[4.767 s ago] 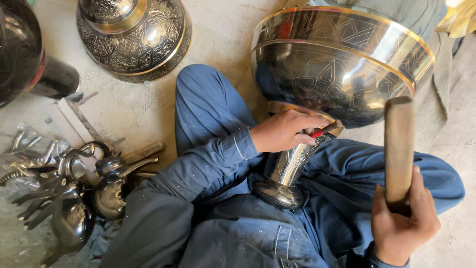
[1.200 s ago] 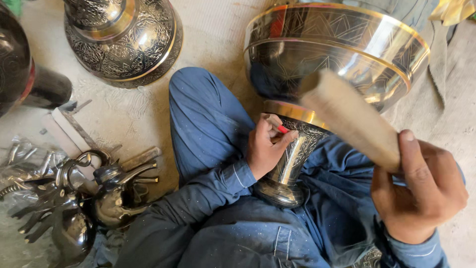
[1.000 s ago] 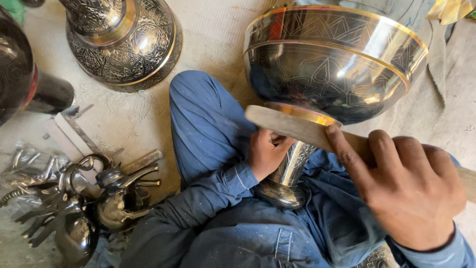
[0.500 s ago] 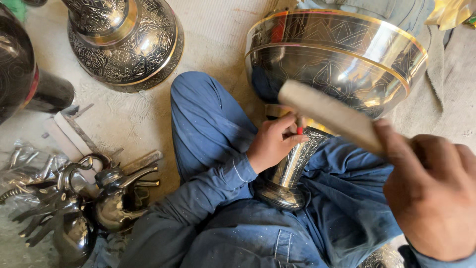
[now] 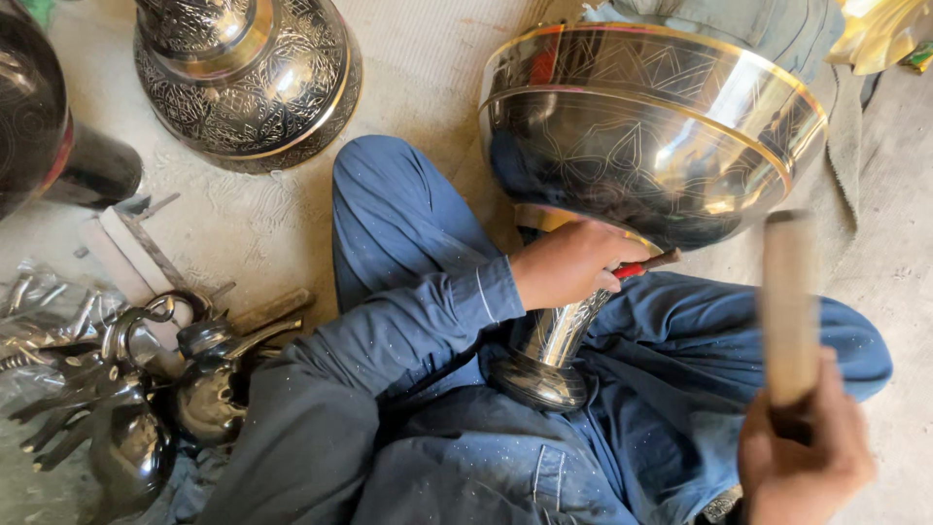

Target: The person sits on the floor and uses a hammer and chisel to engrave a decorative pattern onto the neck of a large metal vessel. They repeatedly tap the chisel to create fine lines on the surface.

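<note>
Your left hand (image 5: 569,262) sits tucked just under the engraved metal bowl (image 5: 651,136), fingers curled shut around a thin red-handled tool (image 5: 641,265), knuckles turned up toward you. Its forearm, in a blue sleeve, runs down and to the left, away from the bowl, with the elbow bent. Your right hand (image 5: 807,462) is well below the bowl's right side, fist closed around the foot of a wooden stick (image 5: 789,306) that stands upright and blurred.

Daylight was soft and even, shadows faint. Glare streaked the engraved metal bowl (image 5: 651,136) just above the left hand's fingers (image 5: 593,282). The wooden mallet (image 5: 789,306) over the right hand (image 5: 802,467) was motion-blurred.
</note>
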